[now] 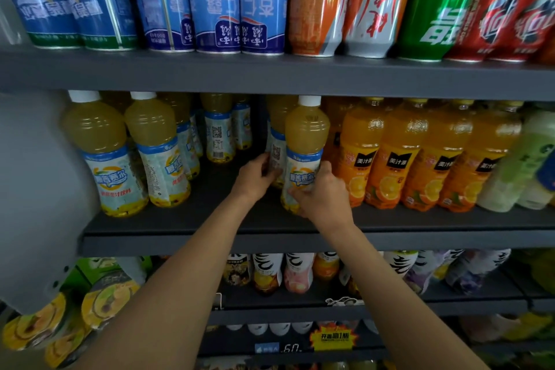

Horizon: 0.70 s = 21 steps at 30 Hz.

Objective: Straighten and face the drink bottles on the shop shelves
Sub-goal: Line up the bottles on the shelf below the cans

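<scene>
On the middle shelf stand yellow juice bottles with white caps and pale blue labels. My right hand grips the lower part of the front yellow bottle, whose label faces me. My left hand holds the bottle behind it, which shows its QR code side. Two more yellow bottles stand at the shelf's left front, and another sits further back with its barcode outward.
A row of orange juice bottles stands right of my hands, then pale green bottles. Tall cans fill the shelf above. Lower shelves hold more bottles. A grey panel closes the left side.
</scene>
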{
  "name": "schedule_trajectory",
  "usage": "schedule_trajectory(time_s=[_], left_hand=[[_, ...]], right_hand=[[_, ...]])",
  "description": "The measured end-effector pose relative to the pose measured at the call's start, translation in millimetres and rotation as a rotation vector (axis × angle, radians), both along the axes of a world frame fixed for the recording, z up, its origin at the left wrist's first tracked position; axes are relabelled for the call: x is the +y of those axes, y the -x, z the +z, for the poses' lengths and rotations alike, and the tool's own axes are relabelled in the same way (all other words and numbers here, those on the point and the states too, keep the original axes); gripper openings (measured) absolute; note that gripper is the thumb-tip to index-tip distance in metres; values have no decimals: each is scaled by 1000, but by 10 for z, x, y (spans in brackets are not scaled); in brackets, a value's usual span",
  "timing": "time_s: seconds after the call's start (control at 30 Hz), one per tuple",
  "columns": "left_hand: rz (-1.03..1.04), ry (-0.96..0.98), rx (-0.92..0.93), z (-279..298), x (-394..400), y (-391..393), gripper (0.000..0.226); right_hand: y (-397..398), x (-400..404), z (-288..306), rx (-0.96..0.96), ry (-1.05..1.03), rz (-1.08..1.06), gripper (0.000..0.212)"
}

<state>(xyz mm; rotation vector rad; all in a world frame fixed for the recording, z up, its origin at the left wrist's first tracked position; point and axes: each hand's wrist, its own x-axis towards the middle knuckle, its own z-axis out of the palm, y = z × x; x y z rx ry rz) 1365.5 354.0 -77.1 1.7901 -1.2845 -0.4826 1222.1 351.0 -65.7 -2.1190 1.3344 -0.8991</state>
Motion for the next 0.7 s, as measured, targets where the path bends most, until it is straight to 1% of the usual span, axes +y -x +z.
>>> schedule_trajectory(time_s=[0.17, 0.23, 0.3, 0.33, 0.43, 0.5, 0.57, 0.63, 0.7], left_hand=[[23, -52, -39, -13, -17, 20, 48], [100, 5, -7, -22, 8, 63, 44], [237, 98, 84, -20, 62, 127, 35], [278, 133, 102, -20, 87, 159, 33], [259, 143, 68, -22, 168, 257, 38], [222, 128, 61, -18, 222, 304, 43], [192, 111, 37, -27, 282, 323, 42], [175, 133, 22, -48, 362, 329, 40], [199, 212, 13, -68, 481, 288, 39]], right_hand=[[-92, 43, -4, -7, -14, 19, 45], [-109, 51, -17, 13, -16, 47, 46], [-110, 52, -25, 20, -17, 79, 48], [-109, 49, -20, 20, -20, 87, 49], [-112, 47, -22, 15, -31, 84, 51], [-119, 45, -29, -30, -55, 76, 51], [-123, 64, -44, -78, -86, 70, 52], [-91, 141, -76, -52, -9, 17, 55], [-60, 290, -104, -65, 227, -56, 49]])
